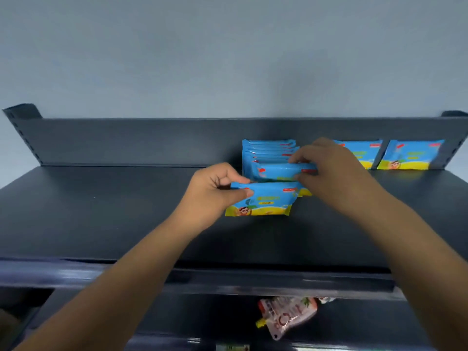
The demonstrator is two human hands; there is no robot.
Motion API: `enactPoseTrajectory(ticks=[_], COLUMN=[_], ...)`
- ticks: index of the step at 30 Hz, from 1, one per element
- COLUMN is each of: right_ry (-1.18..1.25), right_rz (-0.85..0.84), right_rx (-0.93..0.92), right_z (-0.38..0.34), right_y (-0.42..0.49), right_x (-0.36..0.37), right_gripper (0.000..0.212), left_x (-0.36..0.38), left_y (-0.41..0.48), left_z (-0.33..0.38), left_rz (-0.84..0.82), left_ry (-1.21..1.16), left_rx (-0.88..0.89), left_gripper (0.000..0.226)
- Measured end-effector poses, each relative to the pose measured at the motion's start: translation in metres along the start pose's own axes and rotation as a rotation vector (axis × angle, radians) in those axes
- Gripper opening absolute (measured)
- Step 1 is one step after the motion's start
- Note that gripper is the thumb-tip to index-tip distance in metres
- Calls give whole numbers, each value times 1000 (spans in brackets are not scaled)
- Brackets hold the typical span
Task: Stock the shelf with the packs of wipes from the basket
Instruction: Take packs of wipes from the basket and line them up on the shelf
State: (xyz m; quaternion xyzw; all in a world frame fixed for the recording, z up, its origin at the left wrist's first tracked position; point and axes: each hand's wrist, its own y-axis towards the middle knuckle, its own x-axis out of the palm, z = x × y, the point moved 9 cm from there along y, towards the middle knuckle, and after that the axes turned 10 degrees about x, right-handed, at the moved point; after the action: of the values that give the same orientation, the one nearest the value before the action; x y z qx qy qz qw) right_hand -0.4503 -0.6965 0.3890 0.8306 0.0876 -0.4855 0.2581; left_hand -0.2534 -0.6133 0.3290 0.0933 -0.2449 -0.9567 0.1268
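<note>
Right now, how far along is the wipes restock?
Done: a row of packs stands upright at the back of the top shelf, plus two more packs to the right. In hand: the left hand has a grip on one pack, the right hand on another, both at the row's front. Left: unknown, the basket is out of view.

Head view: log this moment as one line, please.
left hand: holds front pack | right hand: holds next pack | row: upright at shelf back | basket: unseen
</note>
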Motion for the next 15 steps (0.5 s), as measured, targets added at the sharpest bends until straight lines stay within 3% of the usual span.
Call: enactPoseTrajectory(ticks=[5, 9, 15], right_ry=[11, 87, -71], right_rz=[36, -32, -102], right_rx=[-1, 70, -19], right_z=[8, 14, 9], right_y=[21, 37, 52], right_x=[-1, 0, 21], right_gripper=[35, 33, 28], left_x=[3, 1, -5], left_y=[16, 19, 22], left_z=[-16, -19, -26], left_rz=[-14, -96, -97], left_ry=[47, 57, 39], left_rx=[3, 41, 1], left_gripper=[17, 16, 14])
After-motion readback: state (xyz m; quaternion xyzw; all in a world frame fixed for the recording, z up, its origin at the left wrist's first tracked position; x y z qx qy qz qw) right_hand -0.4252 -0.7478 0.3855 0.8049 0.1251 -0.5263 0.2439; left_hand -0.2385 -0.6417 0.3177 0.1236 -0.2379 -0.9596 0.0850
